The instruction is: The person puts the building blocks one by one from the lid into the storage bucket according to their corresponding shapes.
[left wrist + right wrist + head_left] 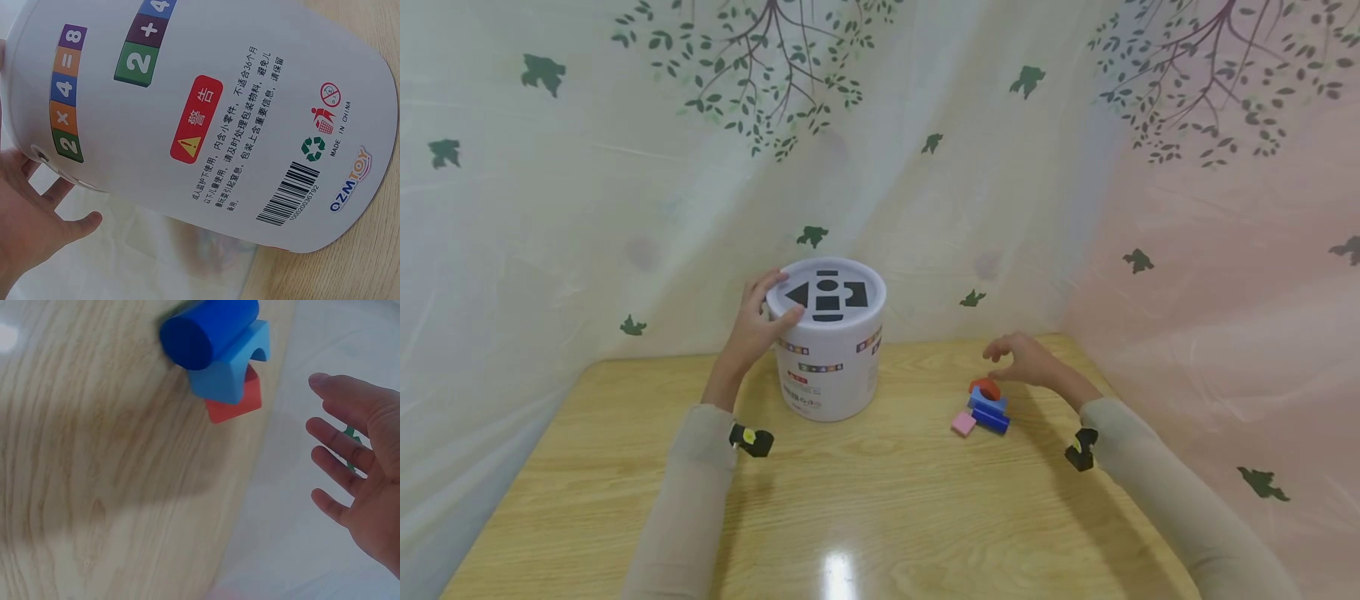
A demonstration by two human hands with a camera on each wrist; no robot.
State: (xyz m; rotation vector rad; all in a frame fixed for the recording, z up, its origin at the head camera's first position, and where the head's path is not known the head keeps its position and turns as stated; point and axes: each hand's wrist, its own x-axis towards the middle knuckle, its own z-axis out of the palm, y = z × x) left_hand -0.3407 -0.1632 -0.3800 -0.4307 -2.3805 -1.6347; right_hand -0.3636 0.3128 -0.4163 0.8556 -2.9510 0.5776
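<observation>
A white bucket (831, 375) with a shape-sorter lid (850, 268) stands upright on the table, with a warning label and barcode facing the left wrist view. My left hand (758, 321) grips the lid's left rim, thumb over the top and fingers around the back edge. Fingers of my right hand (1030, 360) are loosely bent and hold nothing, just above and beyond a row of blocks. In that row lie a red block (234, 407), a light blue arch block (219, 380) and a dark blue cylinder (209, 331). A pink square block (963, 423) lies beside the cylinder.
The wooden table (865, 508) ends at a hanging sheet (925, 208) printed with branches and leaves, close behind the bucket. A pinkish stretch of sheet (1210, 333) borders the right side. Both wrists wear small black cameras.
</observation>
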